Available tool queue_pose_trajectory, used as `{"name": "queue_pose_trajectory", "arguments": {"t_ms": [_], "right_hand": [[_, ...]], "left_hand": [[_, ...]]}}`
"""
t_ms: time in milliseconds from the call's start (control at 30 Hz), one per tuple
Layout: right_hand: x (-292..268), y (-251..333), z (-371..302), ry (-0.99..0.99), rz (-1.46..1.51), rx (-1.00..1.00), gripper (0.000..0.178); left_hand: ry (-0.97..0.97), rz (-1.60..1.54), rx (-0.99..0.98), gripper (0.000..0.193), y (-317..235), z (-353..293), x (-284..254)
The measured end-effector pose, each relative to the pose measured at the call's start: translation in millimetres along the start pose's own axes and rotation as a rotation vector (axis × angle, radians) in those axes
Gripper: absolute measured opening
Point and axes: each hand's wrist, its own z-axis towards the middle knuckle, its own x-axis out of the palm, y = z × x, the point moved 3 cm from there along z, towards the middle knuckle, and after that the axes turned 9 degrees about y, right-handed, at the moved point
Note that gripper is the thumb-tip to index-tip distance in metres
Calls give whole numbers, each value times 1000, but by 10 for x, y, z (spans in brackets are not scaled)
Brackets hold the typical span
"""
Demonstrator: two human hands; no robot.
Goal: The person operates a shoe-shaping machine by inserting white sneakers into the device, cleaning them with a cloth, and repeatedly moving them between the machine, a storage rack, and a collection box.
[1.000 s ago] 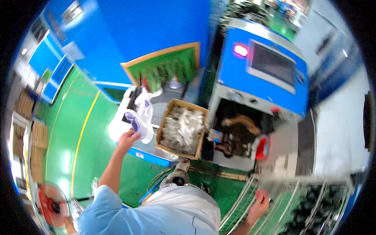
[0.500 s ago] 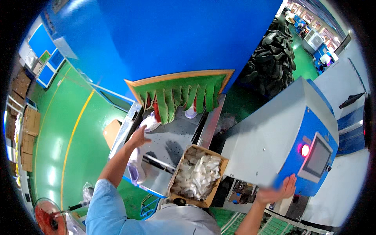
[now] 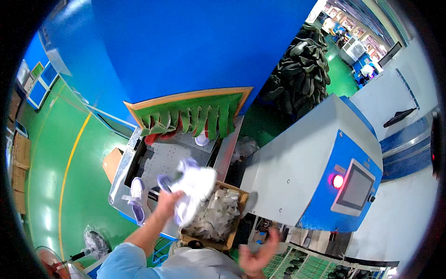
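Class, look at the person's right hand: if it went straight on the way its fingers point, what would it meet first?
Probably the grey side of the machine, which lies ahead of the right hand in the picture; blur and unclear depth leave this uncertain.

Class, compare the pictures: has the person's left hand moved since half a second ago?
Yes. The left hand has moved away from the green strip curtain, toward the person's body and the cardboard box, now holding white-and-lilac shoes.

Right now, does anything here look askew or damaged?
The green curtain on the blue machine: its strips hang curled and uneven, looking worn. The scraps in the box look crumpled, not spilled. The shoes in the left hand are too blurred to judge.
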Motion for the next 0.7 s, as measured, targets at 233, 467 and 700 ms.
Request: {"name": "queue_pose_trajectory", "arguments": {"t_ms": [233,467,700], "right_hand": [[-80,-254,-7,383,1195,316,81],[-135,-1333,-1316,254,1707,965,47],[-1043,-1295,-1708,57,1222,375,79]], "left_hand": [[708,195,-327,100,416,-1200,1283],[905,880,-201,24,981,-1673,1582],[533,531,-811,24,1356,-2304,1804]]}}
